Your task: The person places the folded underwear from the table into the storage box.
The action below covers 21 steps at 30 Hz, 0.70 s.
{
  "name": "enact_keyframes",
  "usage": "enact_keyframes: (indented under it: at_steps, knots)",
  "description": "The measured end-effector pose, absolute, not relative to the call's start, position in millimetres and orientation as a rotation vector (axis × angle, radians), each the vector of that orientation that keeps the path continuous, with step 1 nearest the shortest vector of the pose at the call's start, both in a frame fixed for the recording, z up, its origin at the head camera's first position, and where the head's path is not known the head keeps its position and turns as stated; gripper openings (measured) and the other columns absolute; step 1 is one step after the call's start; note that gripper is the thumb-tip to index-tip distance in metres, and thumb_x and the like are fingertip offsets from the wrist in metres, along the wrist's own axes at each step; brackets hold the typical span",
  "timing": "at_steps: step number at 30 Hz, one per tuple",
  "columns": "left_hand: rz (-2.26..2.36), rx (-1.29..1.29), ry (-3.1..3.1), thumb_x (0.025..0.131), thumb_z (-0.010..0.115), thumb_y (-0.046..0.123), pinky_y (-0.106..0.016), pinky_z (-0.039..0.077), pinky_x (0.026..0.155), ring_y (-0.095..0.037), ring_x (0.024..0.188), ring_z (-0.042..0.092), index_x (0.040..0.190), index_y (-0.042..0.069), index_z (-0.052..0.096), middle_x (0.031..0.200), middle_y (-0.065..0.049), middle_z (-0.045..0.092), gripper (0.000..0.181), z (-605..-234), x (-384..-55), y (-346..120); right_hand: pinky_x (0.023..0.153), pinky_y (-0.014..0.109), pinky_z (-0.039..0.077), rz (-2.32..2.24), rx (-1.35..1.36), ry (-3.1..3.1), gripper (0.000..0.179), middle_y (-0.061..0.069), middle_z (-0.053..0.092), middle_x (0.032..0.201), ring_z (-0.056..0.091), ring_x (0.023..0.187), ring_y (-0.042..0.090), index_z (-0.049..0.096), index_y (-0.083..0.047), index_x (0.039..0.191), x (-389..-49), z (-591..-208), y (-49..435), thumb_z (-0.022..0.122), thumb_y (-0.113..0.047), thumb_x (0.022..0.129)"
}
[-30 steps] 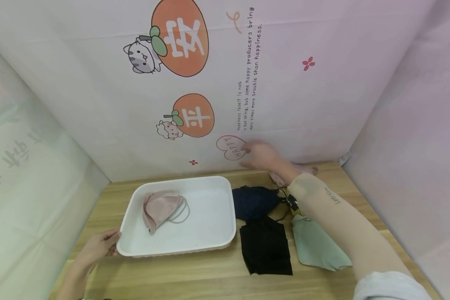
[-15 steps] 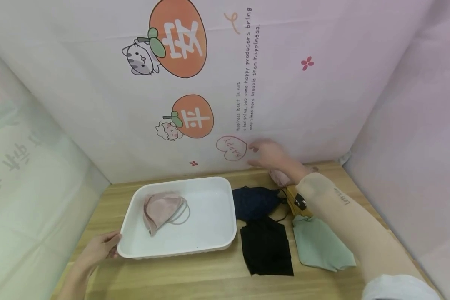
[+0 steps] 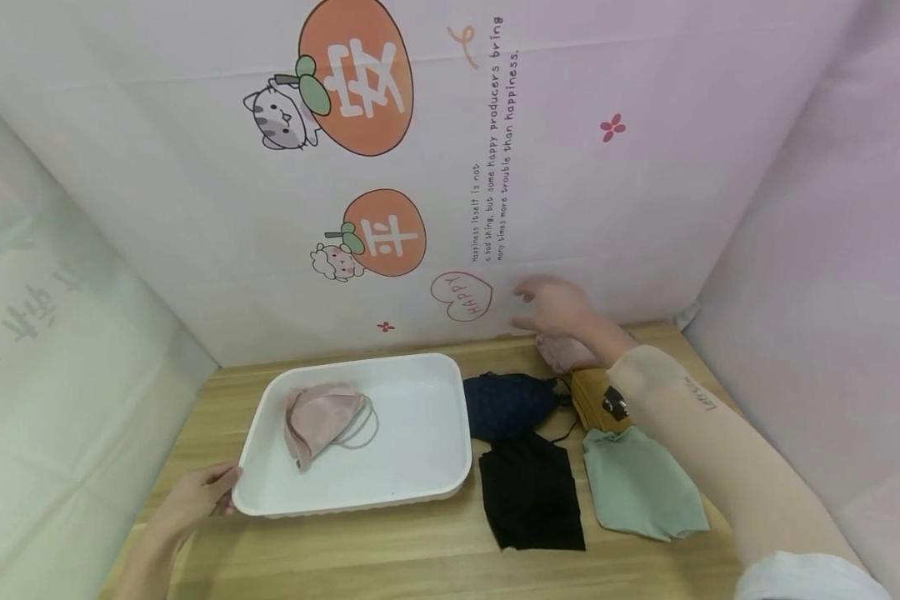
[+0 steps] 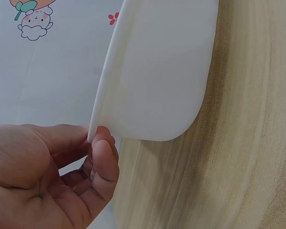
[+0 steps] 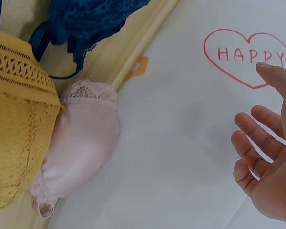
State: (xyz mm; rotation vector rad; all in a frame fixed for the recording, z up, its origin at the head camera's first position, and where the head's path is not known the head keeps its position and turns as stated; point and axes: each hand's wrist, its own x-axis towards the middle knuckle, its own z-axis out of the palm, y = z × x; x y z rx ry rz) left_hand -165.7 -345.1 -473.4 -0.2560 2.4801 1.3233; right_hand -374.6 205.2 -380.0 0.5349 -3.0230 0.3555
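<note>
My left hand (image 3: 198,498) pinches the near left corner of the white tray's rim (image 4: 101,98), thumb on one side and fingers on the other. Inside the tray lies a folded pink bra (image 3: 326,421) with a thin strap loop. My right hand (image 3: 558,308) hovers before the back wall, fingers spread and slightly bent, holding nothing. Closest to it is a pale pink lace-edged bra (image 5: 88,138), partly covered by my wrist in the head view. Beside that bra lie a mustard bra (image 5: 19,129) and a navy lace bra (image 3: 510,406).
In front of the bras are a folded black cloth garment (image 3: 532,496) and a pale green one (image 3: 641,487). All rest on a wooden table (image 3: 390,558). Printed white cloth walls (image 3: 570,208) rise behind and on both sides.
My right hand has moved to the right along the back wall, uncovering more of the mustard bra. The left hand and the tray stay about where they were.
</note>
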Motion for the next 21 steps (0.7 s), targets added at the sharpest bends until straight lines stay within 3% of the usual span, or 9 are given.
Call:
enact_keyframes:
  at_steps: [21]
  knots:
    - [1.309,-0.193,2.483,0.101,0.041,0.023,-0.024,0.056,0.070,-0.011,0.075,0.059,0.139,-0.014,0.029,0.095,-0.012,0.061,0.054,-472,-165,-348,0.092,0.044,0.048,0.384,0.474,-3.034,0.070,0.008,0.061,0.120,0.057,0.108,0.024,0.049,-0.013,0.134,-374,-391,247,0.065,-0.055,0.080]
